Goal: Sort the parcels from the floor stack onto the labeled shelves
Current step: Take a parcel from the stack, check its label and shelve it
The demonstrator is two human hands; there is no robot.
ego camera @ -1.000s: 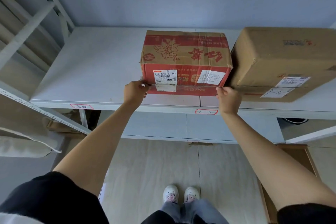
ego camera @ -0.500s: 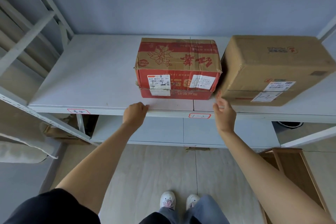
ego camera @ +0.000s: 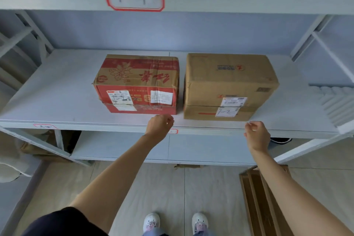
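Now the red parcel (ego camera: 137,84) sits mid-frame on the shelf (ego camera: 57,99), just beside the brown parcel (ego camera: 228,86), both near the front edge. Bare shelf spreads left. Both hands, left (ego camera: 160,125) and right (ego camera: 256,136), hover at that edge, fingers loosely curled, holding nothing.

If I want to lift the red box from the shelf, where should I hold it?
Probably by its two short ends, reaching from the front. The red box lies long side toward you; its left end is free, but the brown box stands close on the right.
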